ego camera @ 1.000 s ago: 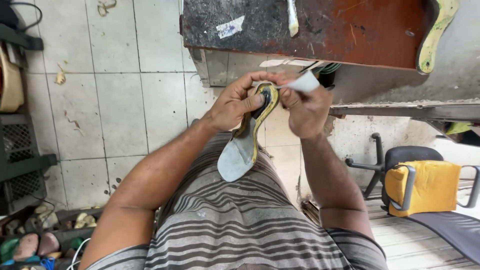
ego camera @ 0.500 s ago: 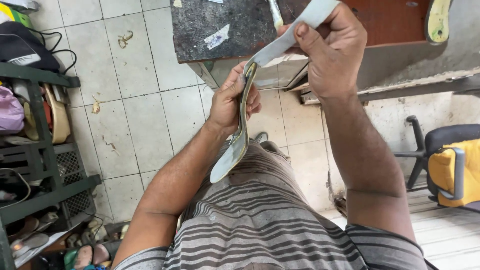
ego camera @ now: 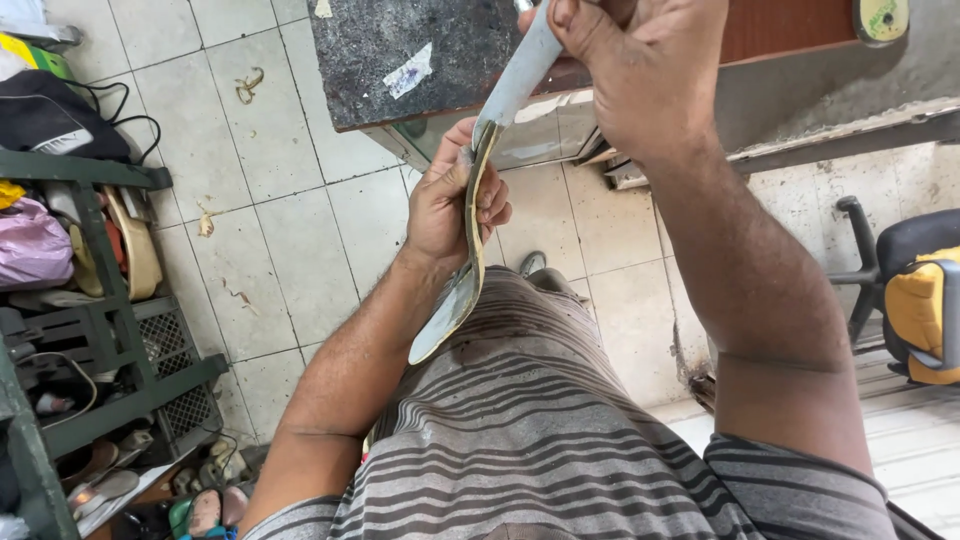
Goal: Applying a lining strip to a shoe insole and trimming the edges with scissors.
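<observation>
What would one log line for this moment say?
left hand: holds insole edge-on | right hand: pulls pale strip off insole top

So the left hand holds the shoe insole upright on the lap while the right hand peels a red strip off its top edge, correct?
Not quite: the strip is pale grey-white, not red. The head view shows the left hand holding the insole upright above the lap while the right hand pulls that pale strip from its top edge.

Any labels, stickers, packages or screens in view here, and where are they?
Torn paper label: stuck on the dark worktop, white with bluish marks, ragged edges.
Round sticker: top right on the wooden surface, yellow-green, partly cut off by the picture edge.
No screens or packages visible.
</observation>
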